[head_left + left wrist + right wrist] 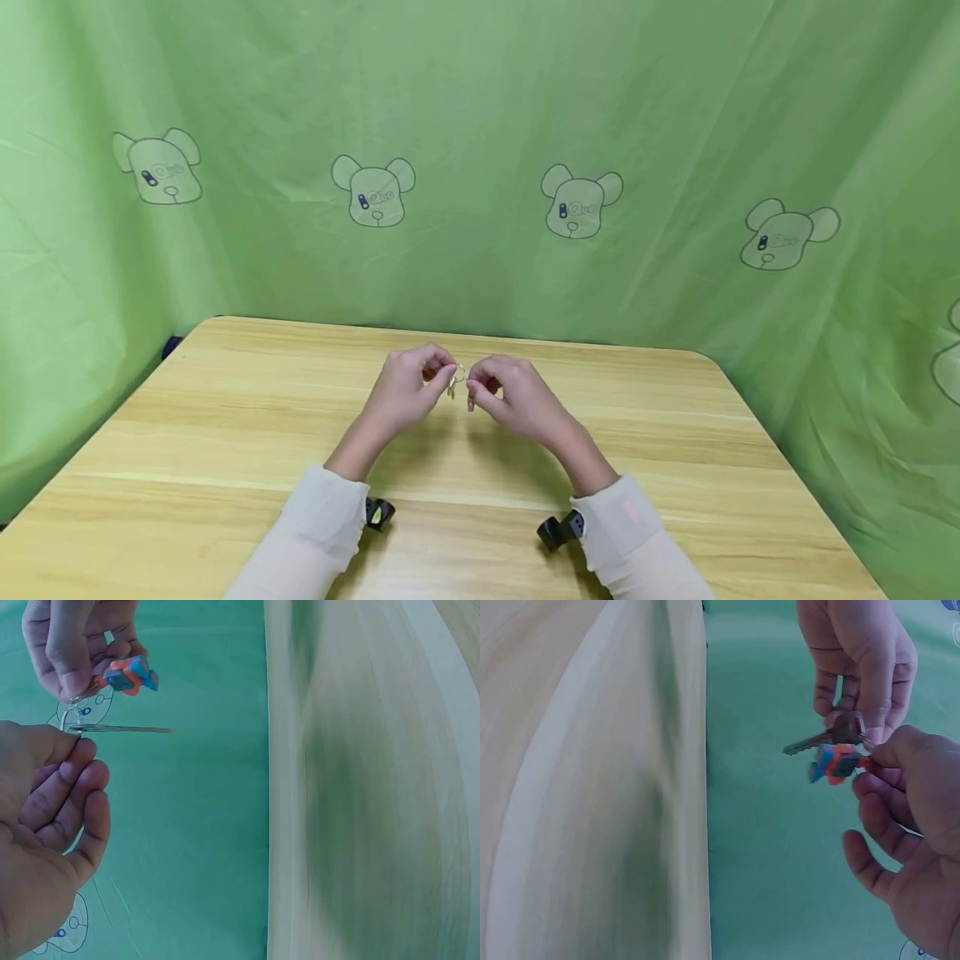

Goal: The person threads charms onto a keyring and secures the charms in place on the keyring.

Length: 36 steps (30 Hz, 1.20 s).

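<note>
Above the table, my two hands meet almost fingertip to fingertip. My left hand [405, 392] pinches a metal key [845, 729] by its head end, where a thin ring [462, 368] joins it. In the right wrist view the toothed blade points left. My right hand [525, 402] pinches the top of a small orange, blue and grey figure charm [837, 763], which hangs below its fingertips in the head view. The ring runs between both hands; fingertips partly hide it. Whether the charm is linked to the ring I cannot tell.
A wood-grain table [465, 533] with rounded far corners lies under the hands. Green curtains [465, 275] with bear-head drawings hang behind it and at both sides. Black wrist cameras [380, 513] sit at the pale sleeve cuffs [322, 508].
</note>
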### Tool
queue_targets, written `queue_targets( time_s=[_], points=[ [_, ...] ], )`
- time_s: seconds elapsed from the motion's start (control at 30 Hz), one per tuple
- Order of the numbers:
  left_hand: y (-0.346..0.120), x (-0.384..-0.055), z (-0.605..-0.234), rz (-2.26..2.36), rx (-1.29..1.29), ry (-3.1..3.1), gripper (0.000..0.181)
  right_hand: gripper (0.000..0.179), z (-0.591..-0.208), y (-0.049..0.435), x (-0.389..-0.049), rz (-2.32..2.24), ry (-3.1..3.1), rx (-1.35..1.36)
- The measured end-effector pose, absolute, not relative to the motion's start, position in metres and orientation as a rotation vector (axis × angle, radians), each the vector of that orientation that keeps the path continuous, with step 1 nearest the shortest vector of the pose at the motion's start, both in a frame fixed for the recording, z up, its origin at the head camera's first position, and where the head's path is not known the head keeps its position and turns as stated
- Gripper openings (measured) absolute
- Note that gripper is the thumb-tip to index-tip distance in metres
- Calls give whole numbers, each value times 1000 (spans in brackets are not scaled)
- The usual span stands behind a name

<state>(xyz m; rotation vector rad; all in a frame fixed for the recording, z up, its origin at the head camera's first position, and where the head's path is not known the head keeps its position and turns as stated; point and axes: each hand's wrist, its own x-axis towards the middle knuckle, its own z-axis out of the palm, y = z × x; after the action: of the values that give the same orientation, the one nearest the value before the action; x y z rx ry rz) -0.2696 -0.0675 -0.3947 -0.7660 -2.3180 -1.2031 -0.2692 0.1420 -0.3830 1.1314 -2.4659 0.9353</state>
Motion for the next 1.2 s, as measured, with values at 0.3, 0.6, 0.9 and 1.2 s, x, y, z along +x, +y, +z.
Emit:
queue_targets(
  time_s=[0.3, 0.6, 0.9, 1.2],
  points=[
    [-70, -269, -395, -1206, -771, -2585, 5, 12, -377, 148, -270, 917, -2810, 1232],
    [-72, -274, -413, -1192, -852, -2822, 9, 17, -392, 145, -273, 805, -3023, 1334],
    [-80, -280, -426, -1113, -830, -2891, 11, 18, -407, 131, -278, 711, -3025, 1324],
    [-90, -290, -430, -1001, -784, -2942, 15, 17, -419, 113, -285, 699, -3008, 1278]
  ],
)
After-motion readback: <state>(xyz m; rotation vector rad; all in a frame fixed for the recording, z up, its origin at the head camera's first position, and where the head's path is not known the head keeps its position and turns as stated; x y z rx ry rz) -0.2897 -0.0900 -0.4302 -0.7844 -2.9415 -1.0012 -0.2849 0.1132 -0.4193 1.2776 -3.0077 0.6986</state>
